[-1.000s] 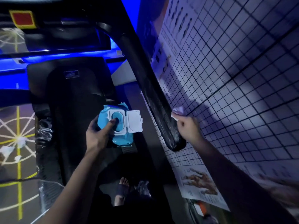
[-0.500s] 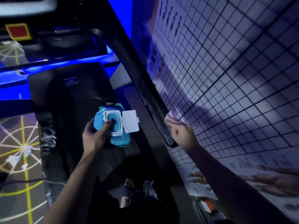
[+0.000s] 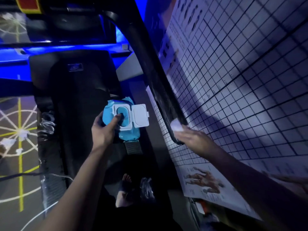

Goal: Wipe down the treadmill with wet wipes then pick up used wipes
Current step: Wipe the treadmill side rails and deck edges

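Observation:
My left hand [image 3: 104, 130] grips a blue wet-wipes pack [image 3: 126, 130] over the dark treadmill belt [image 3: 80, 100]. The pack's white flip lid [image 3: 140, 115] stands open and my thumb rests on the opening. My right hand [image 3: 191, 139] presses a white wipe [image 3: 176, 126] against the lower end of the black right handrail [image 3: 156, 77], which runs up to the console. The fingers are blurred with motion.
A gridded wall chart [image 3: 250, 80] with anatomy posters [image 3: 205, 182] stands close on the right. White crumpled wipes [image 3: 21, 135] lie on the patterned floor at the left. A bare foot [image 3: 125, 185] stands on the treadmill's rear. A cable [image 3: 16, 176] crosses the floor.
My right hand with the wipe has slid down the handrail to its lower end. The left hand still holds the pack in the same spot.

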A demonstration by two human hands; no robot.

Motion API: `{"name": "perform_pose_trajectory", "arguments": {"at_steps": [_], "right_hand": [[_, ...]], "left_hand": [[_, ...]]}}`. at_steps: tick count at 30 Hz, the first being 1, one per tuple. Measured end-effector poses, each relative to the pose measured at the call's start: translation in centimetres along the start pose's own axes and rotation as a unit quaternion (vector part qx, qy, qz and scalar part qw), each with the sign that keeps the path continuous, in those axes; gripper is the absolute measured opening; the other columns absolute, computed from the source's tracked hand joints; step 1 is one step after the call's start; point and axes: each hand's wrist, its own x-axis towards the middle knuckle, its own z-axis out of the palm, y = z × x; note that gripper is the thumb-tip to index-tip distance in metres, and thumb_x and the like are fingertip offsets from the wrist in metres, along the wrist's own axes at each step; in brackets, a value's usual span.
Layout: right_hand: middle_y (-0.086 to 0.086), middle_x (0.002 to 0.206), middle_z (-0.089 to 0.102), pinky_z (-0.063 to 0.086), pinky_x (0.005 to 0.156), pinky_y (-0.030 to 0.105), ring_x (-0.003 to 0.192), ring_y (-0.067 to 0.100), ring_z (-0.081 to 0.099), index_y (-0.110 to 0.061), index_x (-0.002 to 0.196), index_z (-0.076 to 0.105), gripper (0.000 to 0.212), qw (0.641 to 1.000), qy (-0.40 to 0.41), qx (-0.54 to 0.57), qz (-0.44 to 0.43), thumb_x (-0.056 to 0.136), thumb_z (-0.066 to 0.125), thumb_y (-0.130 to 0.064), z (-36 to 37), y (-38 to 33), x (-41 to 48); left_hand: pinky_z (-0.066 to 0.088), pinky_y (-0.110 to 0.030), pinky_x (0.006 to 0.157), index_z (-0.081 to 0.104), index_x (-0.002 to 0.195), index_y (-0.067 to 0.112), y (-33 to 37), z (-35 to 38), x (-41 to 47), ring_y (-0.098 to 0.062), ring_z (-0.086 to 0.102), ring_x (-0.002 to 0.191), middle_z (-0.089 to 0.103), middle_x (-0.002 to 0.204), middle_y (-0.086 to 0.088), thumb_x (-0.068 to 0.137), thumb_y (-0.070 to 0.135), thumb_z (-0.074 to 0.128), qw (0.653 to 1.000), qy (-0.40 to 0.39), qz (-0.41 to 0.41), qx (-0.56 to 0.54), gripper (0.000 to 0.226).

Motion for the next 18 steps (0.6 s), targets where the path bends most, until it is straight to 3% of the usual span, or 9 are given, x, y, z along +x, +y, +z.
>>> {"name": "perform_pose_trajectory", "arguments": {"at_steps": [2, 4, 6, 7, 9, 11, 14, 16, 18], "right_hand": [[-0.004, 0.151, 0.052, 0.055, 0.096, 0.039, 0.138, 0.027, 0.05, -0.033, 0.137, 0.051, 0.046, 0.992, -0.108, 0.0, -0.063, 0.097, 0.056, -0.012, -0.4, -0.5, -2.6], [-0.012, 0.156, 0.044, 0.048, 0.1, 0.034, 0.142, 0.02, 0.044, -0.036, 0.136, 0.053, 0.037, 0.969, -0.157, -0.092, -0.166, 0.101, 0.05, -0.023, -1.2, -0.5, -2.6], [-0.014, 0.159, 0.036, 0.045, 0.106, 0.038, 0.142, 0.013, 0.044, -0.042, 0.134, 0.058, 0.034, 0.972, -0.168, -0.082, -0.141, 0.105, 0.042, -0.035, -2.7, -0.9, -0.3], [-0.014, 0.157, 0.037, 0.046, 0.106, 0.04, 0.14, 0.012, 0.046, -0.041, 0.13, 0.063, 0.034, 0.984, -0.132, -0.07, -0.099, 0.105, 0.043, -0.031, -3.3, -0.9, 1.0], [-0.001, 0.146, 0.055, 0.045, 0.108, 0.043, 0.138, 0.024, 0.05, -0.021, 0.124, 0.07, 0.037, 0.995, -0.055, -0.065, -0.042, 0.095, 0.059, -0.001, -3.3, -0.3, 3.2], [0.007, 0.148, 0.054, 0.043, 0.113, 0.047, 0.146, 0.032, 0.038, -0.013, 0.13, 0.064, 0.041, 0.982, -0.148, -0.108, -0.052, 0.093, 0.062, 0.006, -3.0, -0.8, 4.1], [0.013, 0.161, 0.034, 0.033, 0.12, 0.041, 0.155, 0.026, 0.017, -0.008, 0.139, 0.052, 0.036, 0.953, -0.26, -0.128, -0.083, 0.105, 0.042, -0.005, -2.7, -2.2, 2.6], [0.017, 0.161, 0.033, 0.027, 0.119, 0.028, 0.154, 0.023, 0.021, -0.004, 0.138, 0.052, 0.036, 0.924, -0.318, -0.124, -0.172, 0.107, 0.035, -0.013, -3.3, -3.2, 2.3], [0.005, 0.163, 0.03, 0.029, 0.115, 0.028, 0.149, 0.017, 0.031, -0.025, 0.128, 0.061, 0.04, 0.911, -0.321, -0.117, -0.231, 0.107, 0.03, -0.038, -4.2, -3.7, 3.0]], "left_hand": [[0.059, -0.046, 0.078, 0.062, 0.135, 0.013, -0.4, -0.6, -0.3, -0.024, 0.072, 0.085, 0.079, 0.105, -0.01, 0.086, 0.021, 0.085, 1.0, 0.007, -0.002, -0.008, 0.054], [0.058, -0.046, 0.078, 0.061, 0.135, 0.014, -0.8, -1.3, -0.6, -0.024, 0.072, 0.085, 0.08, 0.098, -0.003, 0.086, 0.021, 0.085, 1.0, 0.012, -0.006, -0.016, 0.054], [0.058, -0.041, 0.075, 0.06, 0.136, 0.013, -1.2, -2.2, -0.8, -0.019, 0.072, 0.081, 0.08, 0.088, 0.006, 0.087, 0.018, 0.084, 1.0, 0.016, -0.014, -0.02, 0.054], [0.058, -0.04, 0.074, 0.059, 0.136, 0.013, -1.4, -2.6, -0.8, -0.016, 0.073, 0.079, 0.08, 0.086, 0.008, 0.087, 0.018, 0.084, 1.0, 0.018, -0.017, -0.019, 0.055], [0.058, -0.038, 0.072, 0.059, 0.136, 0.014, -1.6, -3.3, -1.1, -0.014, 0.072, 0.074, 0.079, 0.081, 0.011, 0.086, 0.02, 0.085, 0.999, 0.032, -0.026, -0.018, 0.056], [0.06, -0.033, 0.066, 0.06, 0.134, 0.014, -1.5, -3.7, -1.1, -0.011, 0.073, 0.071, 0.078, 0.08, 0.011, 0.086, 0.018, 0.085, 0.998, 0.04, -0.03, -0.025, 0.054], [0.063, -0.035, 0.073, 0.058, 0.137, 0.014, -1.3, -4.0, -0.9, -0.017, 0.077, 0.088, 0.079, 0.099, 0.002, 0.085, 0.019, 0.085, 0.998, 0.034, -0.029, -0.035, 0.059], [0.064, -0.037, 0.077, 0.056, 0.14, 0.014, -1.4, -4.3, -0.8, -0.021, 0.077, 0.096, 0.077, 0.108, -0.002, 0.086, 0.02, 0.085, 0.997, 0.041, -0.032, -0.054, 0.062], [0.064, -0.034, 0.073, 0.056, 0.14, 0.014, -1.4, -4.3, -0.5, -0.022, 0.077, 0.096, 0.077, 0.111, -0.004, 0.086, 0.02, 0.085, 0.996, 0.043, -0.035, -0.076, 0.062]]}}
